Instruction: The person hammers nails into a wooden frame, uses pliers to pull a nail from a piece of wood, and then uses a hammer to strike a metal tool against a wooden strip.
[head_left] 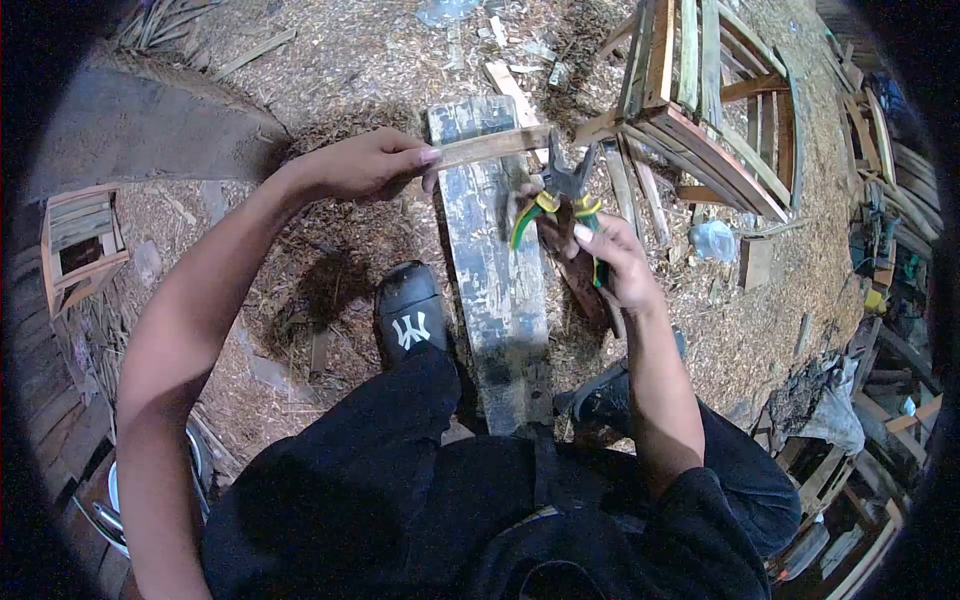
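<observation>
My left hand is closed on one end of a short wooden slat, with the thumb along its top. The slat reaches across a narrow plank bench with worn, flaking paint. In my right hand is a pair of pliers with green and yellow handles. Their jaws are parted and point away from me, right beside the slat's far end. A dark brown piece slants down beneath the right hand, partly hidden by it.
A slatted wooden crate stands at the upper right, and a smaller one at the left. Wood shavings and scraps cover the ground. A clear plastic bag lies near the crate. My shoe rests left of the bench; wood is piled far right.
</observation>
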